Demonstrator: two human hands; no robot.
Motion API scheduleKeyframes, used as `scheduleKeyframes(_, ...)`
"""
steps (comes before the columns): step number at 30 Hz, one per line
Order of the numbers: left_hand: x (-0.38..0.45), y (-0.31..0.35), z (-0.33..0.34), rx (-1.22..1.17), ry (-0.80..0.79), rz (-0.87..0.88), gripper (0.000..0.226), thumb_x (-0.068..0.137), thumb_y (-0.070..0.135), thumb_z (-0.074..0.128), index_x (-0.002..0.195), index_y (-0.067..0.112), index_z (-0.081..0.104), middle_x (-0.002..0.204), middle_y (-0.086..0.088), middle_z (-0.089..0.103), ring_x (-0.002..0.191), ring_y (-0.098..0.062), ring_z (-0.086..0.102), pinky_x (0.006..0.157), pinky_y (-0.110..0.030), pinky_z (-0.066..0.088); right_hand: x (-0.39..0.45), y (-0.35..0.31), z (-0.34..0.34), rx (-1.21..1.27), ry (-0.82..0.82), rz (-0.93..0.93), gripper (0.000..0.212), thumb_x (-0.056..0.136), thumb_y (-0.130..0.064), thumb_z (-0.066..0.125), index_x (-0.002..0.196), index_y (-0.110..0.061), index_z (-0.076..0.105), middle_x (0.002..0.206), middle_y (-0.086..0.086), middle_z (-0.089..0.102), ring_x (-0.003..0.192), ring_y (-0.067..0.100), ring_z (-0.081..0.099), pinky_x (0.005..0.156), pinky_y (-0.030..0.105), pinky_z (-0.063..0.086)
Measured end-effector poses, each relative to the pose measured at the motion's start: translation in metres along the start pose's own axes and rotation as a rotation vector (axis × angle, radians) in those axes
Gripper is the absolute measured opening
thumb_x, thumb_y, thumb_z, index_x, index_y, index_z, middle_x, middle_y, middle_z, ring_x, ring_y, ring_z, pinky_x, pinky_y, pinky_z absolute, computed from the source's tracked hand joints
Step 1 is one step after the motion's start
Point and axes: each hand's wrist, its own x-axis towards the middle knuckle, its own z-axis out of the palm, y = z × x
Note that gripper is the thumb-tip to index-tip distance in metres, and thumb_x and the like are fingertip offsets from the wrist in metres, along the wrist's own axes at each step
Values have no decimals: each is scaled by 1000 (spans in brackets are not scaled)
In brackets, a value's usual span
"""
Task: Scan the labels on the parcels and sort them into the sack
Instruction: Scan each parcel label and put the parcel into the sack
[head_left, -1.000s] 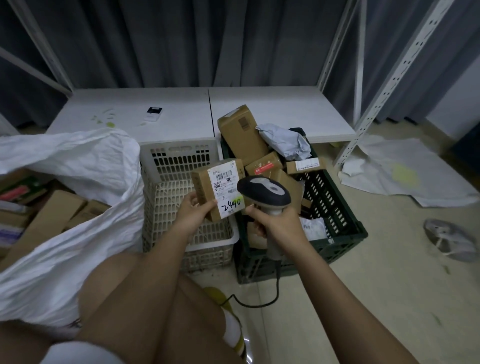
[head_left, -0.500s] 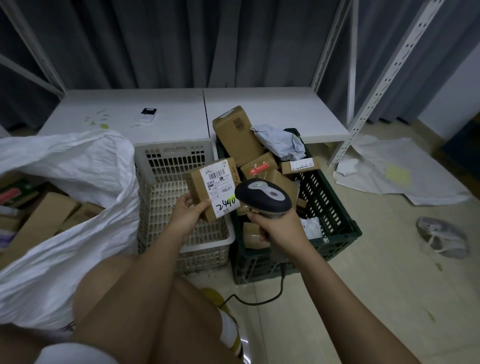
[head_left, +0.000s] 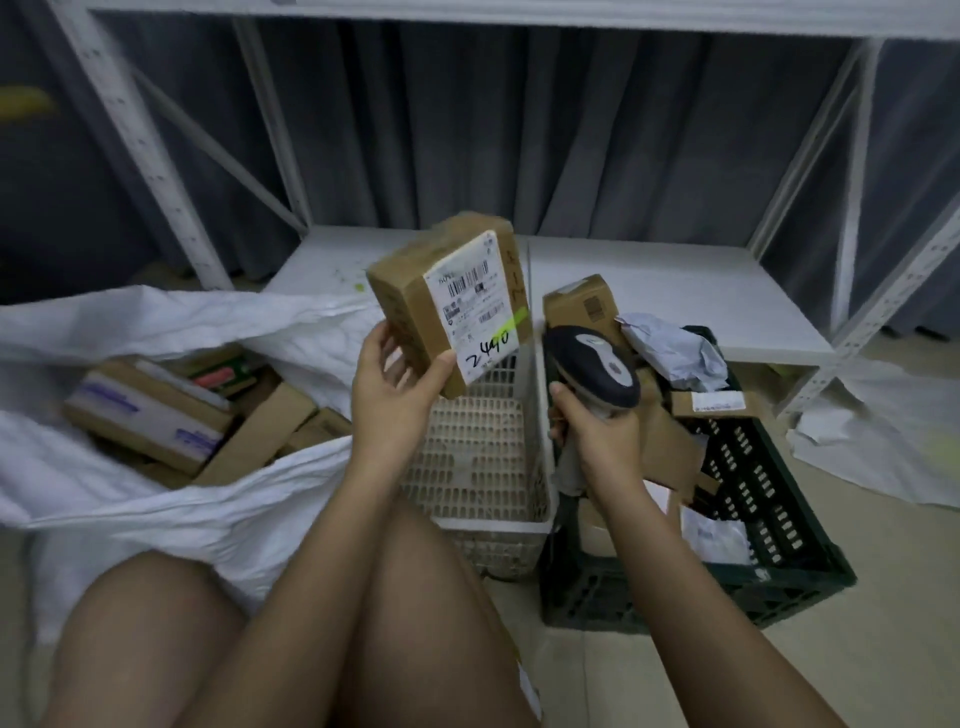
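1. The person's bare knees (head_left: 291, 623) fill the bottom of the view.
2. The left hand (head_left: 397, 395) has its grip closed on a cardboard parcel (head_left: 449, 301), raised and tilted above the pale basket (head_left: 483, 467); the parcel's white label (head_left: 475, 306) faces the camera.
3. The right hand (head_left: 597, 431) has its grip wrapped around the handle of a barcode scanner (head_left: 592, 371), whose head sits just right of the parcel.
4. At left the white sack (head_left: 156, 519) lies open with several boxes (head_left: 171, 415) inside.
5. At right a dark crate (head_left: 753, 519) holds more parcels, including a grey mailer bag (head_left: 675, 353).
6. Behind stands a white shelf (head_left: 675, 291) before a grey curtain (head_left: 467, 130).
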Motion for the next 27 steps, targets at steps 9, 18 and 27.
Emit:
scheduleKeyframes(9,60,40,-183,975,337,122,68,76,46,74,133,20,46,129,-8,54,117,-28,52,94,-44,47,-5,-1,69,-5,-89,77,18,88,-13,71,73,-8,62,64,7,62,50,14,54,48,21,49)
scheduleKeyframes(18,59,22,-173,931,123,28,39,88,13,58,126,18,58,129,-8,57,115,-28,56,95,-41,48,1,5,60,-20,-71,106,15,89,-14,69,77,-11,60,59,3,58,53,15,51,52,26,46)
scheduleKeyframes(27,62,0,-8,763,-185,250,30,94,18,57,124,19,58,128,1,56,117,-15,52,92,-22,37,38,8,-23,-14,147,128,13,89,-12,70,84,-4,60,64,7,57,51,17,51,39,16,43)
